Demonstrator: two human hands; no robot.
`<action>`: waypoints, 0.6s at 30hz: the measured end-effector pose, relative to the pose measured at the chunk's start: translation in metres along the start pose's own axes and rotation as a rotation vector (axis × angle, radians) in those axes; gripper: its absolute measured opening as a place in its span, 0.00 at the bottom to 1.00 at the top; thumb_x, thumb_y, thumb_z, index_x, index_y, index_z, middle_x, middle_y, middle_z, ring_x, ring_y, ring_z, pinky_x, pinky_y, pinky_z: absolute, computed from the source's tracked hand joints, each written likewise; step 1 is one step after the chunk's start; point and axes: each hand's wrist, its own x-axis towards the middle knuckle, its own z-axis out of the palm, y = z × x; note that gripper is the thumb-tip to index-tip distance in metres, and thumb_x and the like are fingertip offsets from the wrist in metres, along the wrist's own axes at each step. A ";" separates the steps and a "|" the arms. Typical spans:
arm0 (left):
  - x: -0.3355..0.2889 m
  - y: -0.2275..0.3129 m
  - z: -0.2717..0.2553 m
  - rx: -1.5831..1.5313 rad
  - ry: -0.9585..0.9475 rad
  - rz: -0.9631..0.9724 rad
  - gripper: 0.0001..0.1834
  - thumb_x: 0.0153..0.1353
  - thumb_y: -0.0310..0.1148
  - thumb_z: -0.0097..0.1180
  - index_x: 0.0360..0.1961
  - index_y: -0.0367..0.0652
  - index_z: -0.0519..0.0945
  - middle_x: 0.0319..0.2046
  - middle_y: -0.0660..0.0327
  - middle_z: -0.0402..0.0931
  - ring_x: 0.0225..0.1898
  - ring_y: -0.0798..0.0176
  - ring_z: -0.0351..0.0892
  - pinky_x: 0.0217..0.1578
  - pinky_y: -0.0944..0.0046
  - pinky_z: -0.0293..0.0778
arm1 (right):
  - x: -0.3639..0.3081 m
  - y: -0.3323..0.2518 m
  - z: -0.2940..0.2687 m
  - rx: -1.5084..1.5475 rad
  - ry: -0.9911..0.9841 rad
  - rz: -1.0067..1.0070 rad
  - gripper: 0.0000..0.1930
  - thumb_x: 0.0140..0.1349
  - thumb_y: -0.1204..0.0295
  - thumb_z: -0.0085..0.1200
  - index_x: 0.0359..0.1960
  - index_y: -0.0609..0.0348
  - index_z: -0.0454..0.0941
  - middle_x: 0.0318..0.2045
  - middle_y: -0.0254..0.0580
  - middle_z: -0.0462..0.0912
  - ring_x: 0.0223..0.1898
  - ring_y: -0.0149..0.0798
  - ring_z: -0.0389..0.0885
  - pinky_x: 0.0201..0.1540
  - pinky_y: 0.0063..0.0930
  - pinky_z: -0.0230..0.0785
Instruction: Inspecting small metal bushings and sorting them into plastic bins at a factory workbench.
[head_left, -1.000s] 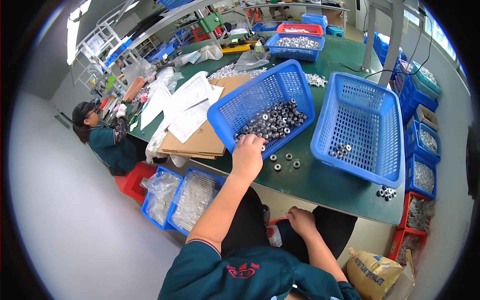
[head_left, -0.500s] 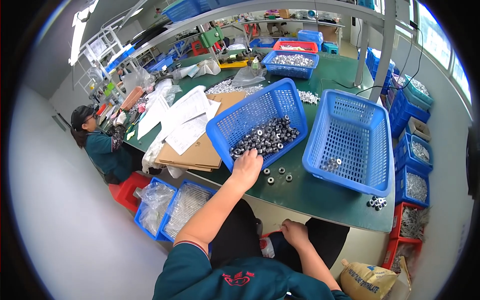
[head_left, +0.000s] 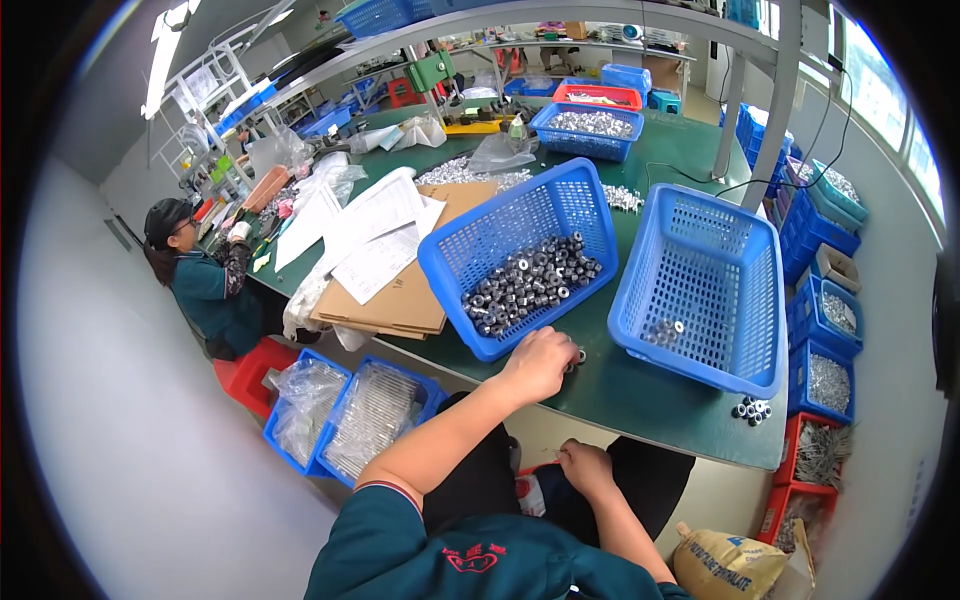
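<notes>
In the head view, my left grip [head_left: 544, 362] is just beside a ring [head_left: 581, 356] on the worktop [head_left: 640, 400]; whether it or my right grip [head_left: 584, 465] pinches anything, I cannot tell. The left basket [head_left: 575, 205] holds many more, the right basket [head_left: 747, 300] few.

Cannot fully see the metal ring [head_left: 582, 356] by the left hand [head_left: 540, 364], judge the grip of the right hand [head_left: 586, 467], or follow the sack [head_left: 732, 566] past the lower edge.
</notes>
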 end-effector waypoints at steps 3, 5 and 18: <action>-0.006 0.000 0.004 0.044 0.064 -0.008 0.09 0.50 0.23 0.56 0.33 0.43 0.84 0.35 0.58 0.79 0.43 0.52 0.75 0.48 0.55 0.70 | -0.004 0.002 0.004 0.005 0.030 -0.012 0.10 0.62 0.62 0.53 0.35 0.54 0.80 0.29 0.49 0.84 0.33 0.54 0.84 0.36 0.48 0.75; -0.008 -0.002 0.007 0.044 0.112 0.003 0.10 0.50 0.23 0.56 0.34 0.43 0.85 0.36 0.58 0.78 0.43 0.52 0.74 0.48 0.56 0.70 | -0.003 0.004 0.006 -0.009 0.016 -0.004 0.10 0.62 0.62 0.53 0.35 0.54 0.80 0.28 0.49 0.84 0.33 0.54 0.83 0.36 0.48 0.75; -0.053 0.012 -0.007 -0.288 0.359 -0.372 0.11 0.56 0.23 0.58 0.42 0.40 0.81 0.38 0.55 0.78 0.38 0.50 0.80 0.38 0.57 0.76 | 0.003 0.003 -0.001 0.016 0.042 -0.028 0.09 0.61 0.63 0.53 0.34 0.55 0.79 0.26 0.48 0.83 0.31 0.54 0.83 0.34 0.48 0.74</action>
